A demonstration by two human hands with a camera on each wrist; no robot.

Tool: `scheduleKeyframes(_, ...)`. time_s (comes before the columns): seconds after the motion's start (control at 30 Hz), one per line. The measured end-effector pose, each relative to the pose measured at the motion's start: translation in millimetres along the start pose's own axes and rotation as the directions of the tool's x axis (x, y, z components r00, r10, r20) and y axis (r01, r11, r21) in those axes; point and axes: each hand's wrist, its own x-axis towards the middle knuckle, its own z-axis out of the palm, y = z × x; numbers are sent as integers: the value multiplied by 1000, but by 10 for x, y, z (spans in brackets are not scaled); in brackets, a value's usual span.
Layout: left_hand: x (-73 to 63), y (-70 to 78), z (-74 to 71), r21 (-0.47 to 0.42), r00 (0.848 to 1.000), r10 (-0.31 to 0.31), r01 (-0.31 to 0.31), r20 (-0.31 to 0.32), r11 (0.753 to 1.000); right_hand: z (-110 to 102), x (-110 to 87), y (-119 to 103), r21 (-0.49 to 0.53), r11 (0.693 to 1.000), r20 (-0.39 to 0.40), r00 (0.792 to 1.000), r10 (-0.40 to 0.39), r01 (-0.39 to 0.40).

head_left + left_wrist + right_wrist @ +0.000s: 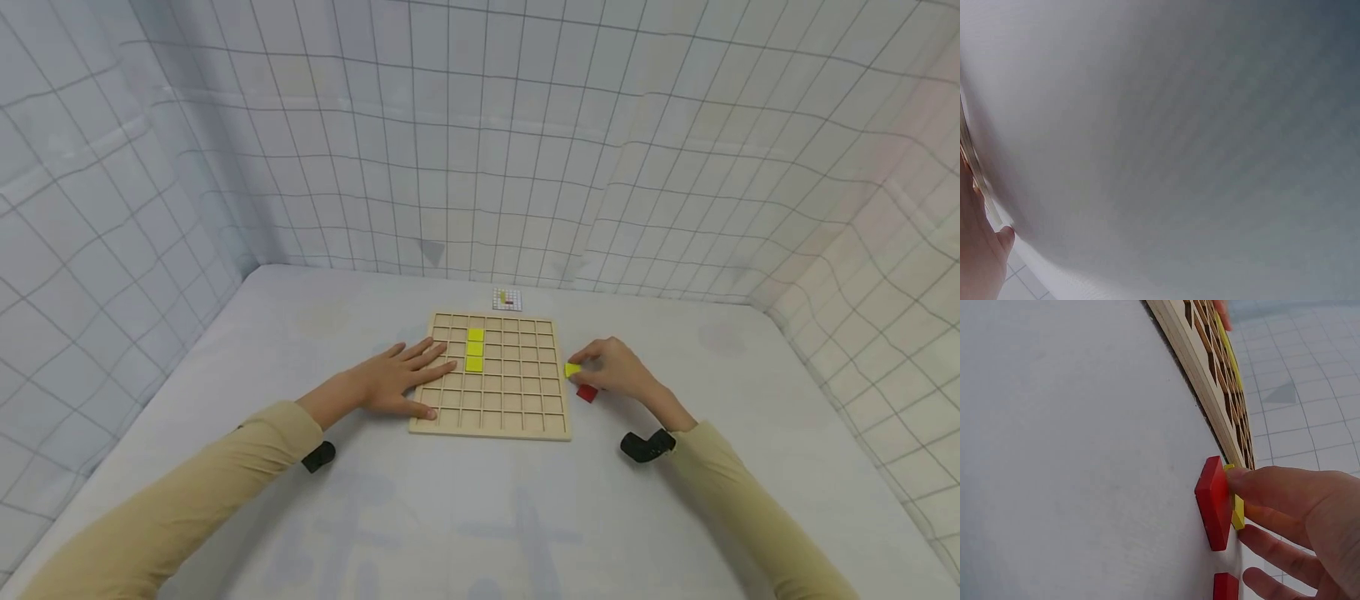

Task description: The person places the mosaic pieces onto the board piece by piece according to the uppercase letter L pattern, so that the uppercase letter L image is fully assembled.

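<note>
A square wooden grid board (491,434) lies on the table. Three yellow tiles (475,348) fill cells in a line down one column, left of its middle. My left hand (397,379) rests on the board's left edge, fingers spread. Just off the right edge, my right hand (611,369) pinches a yellow tile (572,369) between thumb and fingers. A red tile (587,392) lies under that hand. In the right wrist view this red tile (1214,503) partly covers the yellow one, and another red tile (1225,587) shows at the bottom.
Behind the board lies a small card (507,299) printed with a grid and coloured cells. White cloth (480,517) covers the table. Grid-patterned curtains (525,167) hang at the back and both sides. A black wrist device (647,446) sits by the right sleeve.
</note>
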Motion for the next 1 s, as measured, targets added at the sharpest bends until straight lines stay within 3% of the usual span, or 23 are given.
scheduleKeyframes(0.27, 10, -23, 9, 1, 1000, 0, 0, 3, 1000, -138, 28, -13, -36, 990, 96, 985, 140, -137)
scheduleKeyframes(0.43, 10, -14, 2, -9, 1000, 5, -5, -1, 1000, -143, 30, -28, -80, 984, 117, 979, 170, -161)
scheduleKeyframes(0.6, 16, -17, 19, -10, 1000, 7, -7, -2, 1000, -108, 14, -23, -103, 983, 68, 985, 158, -150)
scheduleKeyframes(0.77, 18, -18, 20, -3, 1000, -6, 6, 7, 1000, -83, -6, -38, -107, 989, -29, 994, 103, -105)
scheduleKeyframes(1.0, 22, -19, 21, 2, 1000, -9, 9, 12, 1000, -46, -13, -165, -55, 995, -122, 990, 71, -78)
